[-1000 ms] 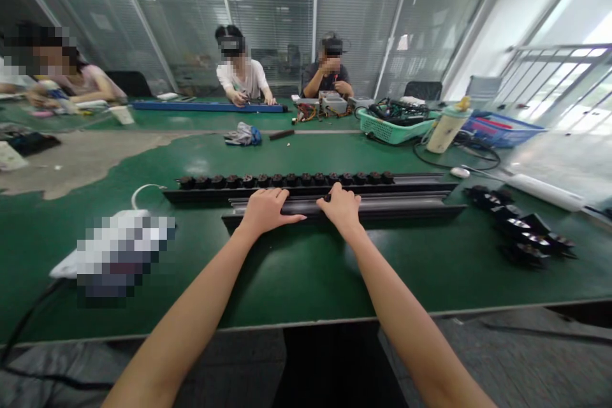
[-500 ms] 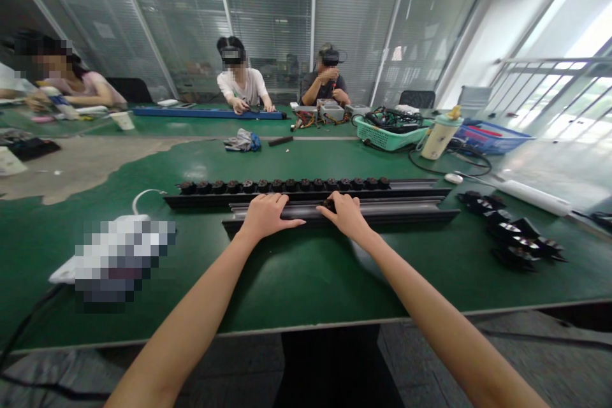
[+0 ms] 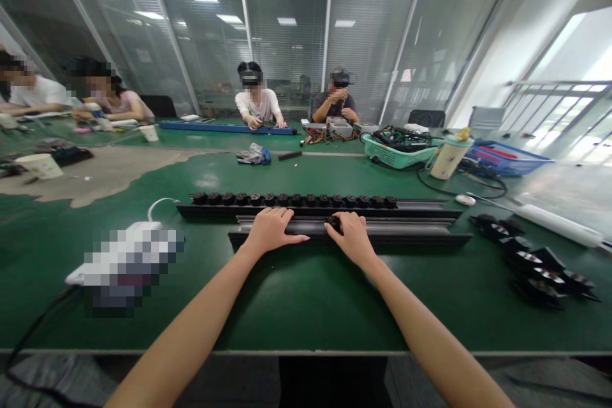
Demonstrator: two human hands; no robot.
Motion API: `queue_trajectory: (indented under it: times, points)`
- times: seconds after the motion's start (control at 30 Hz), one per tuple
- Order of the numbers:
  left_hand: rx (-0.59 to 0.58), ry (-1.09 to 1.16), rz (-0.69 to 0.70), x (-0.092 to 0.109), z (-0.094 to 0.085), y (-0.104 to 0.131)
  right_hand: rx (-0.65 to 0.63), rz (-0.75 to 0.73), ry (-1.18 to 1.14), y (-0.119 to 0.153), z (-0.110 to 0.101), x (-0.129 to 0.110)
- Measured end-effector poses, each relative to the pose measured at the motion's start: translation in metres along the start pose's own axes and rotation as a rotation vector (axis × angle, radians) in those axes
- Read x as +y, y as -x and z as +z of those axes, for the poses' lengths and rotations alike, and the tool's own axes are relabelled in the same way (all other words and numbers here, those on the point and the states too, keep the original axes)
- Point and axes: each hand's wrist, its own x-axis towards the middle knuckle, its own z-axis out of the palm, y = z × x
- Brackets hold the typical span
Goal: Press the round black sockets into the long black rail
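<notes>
In front of me lies a black metal rail (image 3: 411,229) with a grey channel along its length. My left hand (image 3: 271,229) grips its left half, fingers over the far side and thumb stretched along the near side. My right hand (image 3: 354,236) is closed on a small black round part (image 3: 335,224) at the middle of the channel; the fingers partly cover it. Just behind stands a second black rail (image 3: 430,205), which carries a long row of black round parts (image 3: 296,200).
Black clip-like parts (image 3: 535,258) lie in a pile on the right. At left sits a white power strip (image 3: 129,255), partly pixelated. Farther back are a green basket (image 3: 399,154), a cream tumbler (image 3: 448,156), a blue basket (image 3: 511,159) and a crumpled glove (image 3: 254,154). Several people sit across the green table.
My view has tilted up and turned slightly left, so the scene sits lower and farther right. Both hands keep their places on the rail, the right still at the small black part.
</notes>
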Motion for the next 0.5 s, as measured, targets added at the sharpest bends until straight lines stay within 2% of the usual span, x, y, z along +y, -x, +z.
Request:
queue_trajectory:
  times: [0.17,0.5]
  points:
    - [-0.01,-0.009,-0.006,-0.0001,-0.0014,-0.0003,0.001,-0.054,0.004,-0.0023,0.0006,0.0025]
    - [-0.023,-0.022,-0.007,-0.0017,-0.0038,-0.0019,-0.081,-0.077,0.021,-0.009,-0.008,0.0027]
